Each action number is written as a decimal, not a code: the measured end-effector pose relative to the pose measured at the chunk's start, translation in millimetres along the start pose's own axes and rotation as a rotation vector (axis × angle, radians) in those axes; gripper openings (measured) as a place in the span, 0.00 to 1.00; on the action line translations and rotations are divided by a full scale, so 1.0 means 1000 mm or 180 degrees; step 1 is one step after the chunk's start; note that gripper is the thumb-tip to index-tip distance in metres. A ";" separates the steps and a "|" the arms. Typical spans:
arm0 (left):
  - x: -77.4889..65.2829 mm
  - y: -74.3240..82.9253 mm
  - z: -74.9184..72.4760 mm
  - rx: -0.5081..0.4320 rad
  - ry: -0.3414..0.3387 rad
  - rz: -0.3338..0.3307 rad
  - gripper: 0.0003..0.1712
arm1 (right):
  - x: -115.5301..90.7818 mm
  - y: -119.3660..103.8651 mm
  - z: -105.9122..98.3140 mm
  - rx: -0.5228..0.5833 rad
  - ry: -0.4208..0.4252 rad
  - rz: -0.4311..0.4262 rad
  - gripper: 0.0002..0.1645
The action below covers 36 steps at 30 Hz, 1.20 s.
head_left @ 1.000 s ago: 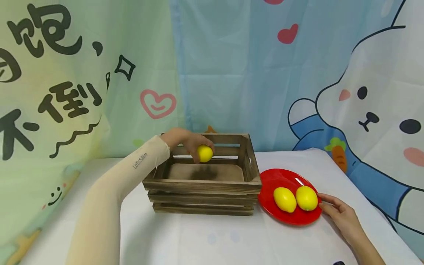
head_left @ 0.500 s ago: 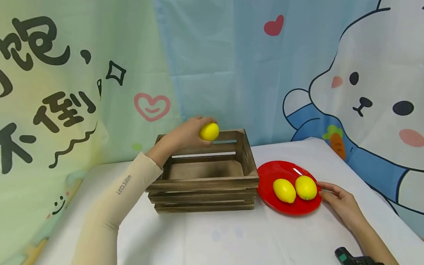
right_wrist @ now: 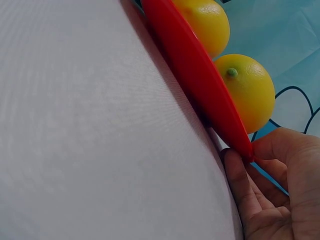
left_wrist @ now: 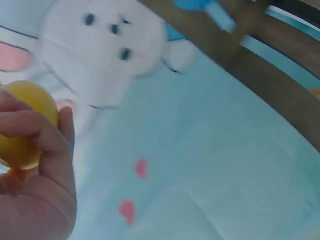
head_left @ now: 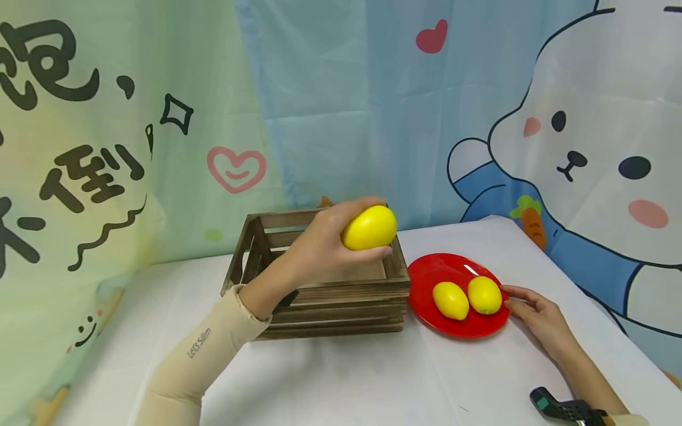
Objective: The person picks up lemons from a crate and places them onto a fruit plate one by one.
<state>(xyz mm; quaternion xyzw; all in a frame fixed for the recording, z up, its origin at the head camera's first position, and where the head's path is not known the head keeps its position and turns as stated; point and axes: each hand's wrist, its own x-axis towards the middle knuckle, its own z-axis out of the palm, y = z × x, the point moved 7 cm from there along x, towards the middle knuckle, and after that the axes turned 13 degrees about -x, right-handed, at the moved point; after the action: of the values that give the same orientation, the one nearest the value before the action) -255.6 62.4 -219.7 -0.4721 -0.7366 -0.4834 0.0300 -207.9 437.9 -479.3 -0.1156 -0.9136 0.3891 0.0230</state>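
My left hand (head_left: 333, 236) grips a yellow lemon (head_left: 371, 228) above the front right part of the wooden crate (head_left: 335, 307). In the left wrist view the fingers curl round the same lemon (left_wrist: 30, 120). At the right, two lemons (head_left: 450, 300) lie side by side on a red plate (head_left: 426, 278). My right hand (head_left: 543, 319) holds the plate's right rim. The right wrist view has the thumb and fingers pinching the edge of the plate (right_wrist: 195, 75), one on each side. The crate's inside is partly hidden behind my left hand.
A white cloth covers the table (head_left: 362, 378). The crate stands close to the plate's left edge. Behind the table hangs a printed curtain (head_left: 330, 106) with a white cartoon animal. A black strapped device (head_left: 565, 408) sits at my right wrist.
My left hand has lifted the lemon up from inside the crate and brought it right and nearer. My right hand stays at the plate's rim. The head view has shifted slightly.
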 end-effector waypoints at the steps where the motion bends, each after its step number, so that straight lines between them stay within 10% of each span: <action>1: -0.003 0.007 0.006 -0.0011 -0.0034 0.0047 0.34 | 0.000 0.000 0.000 0.0000 -0.0005 0.0014 0.35; 11: -0.036 0.030 0.080 -0.0308 -0.0461 0.0300 0.36 | -0.001 -0.003 -0.005 -0.0043 0.0113 -0.0100 0.34; 16: -0.043 0.006 0.133 -0.0461 -0.0853 -0.0133 0.37 | -0.003 -0.005 -0.005 -0.0023 0.0139 -0.0145 0.34; 21: -0.033 -0.025 0.180 -0.0963 -0.0739 -0.0783 0.37 | -0.007 -0.006 -0.004 0.0016 0.0133 -0.0142 0.34; 36: -0.005 -0.079 0.246 0.0702 -0.0951 -0.1372 0.39 | -0.009 -0.009 -0.008 -0.0001 0.0083 -0.0063 0.33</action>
<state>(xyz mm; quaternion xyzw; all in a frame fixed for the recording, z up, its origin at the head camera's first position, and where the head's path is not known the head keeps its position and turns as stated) -208.7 234.4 -407.0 -0.3645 -0.8643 -0.3207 -0.1312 -199.6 435.3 -466.9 -0.1116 -0.9144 0.3871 0.0387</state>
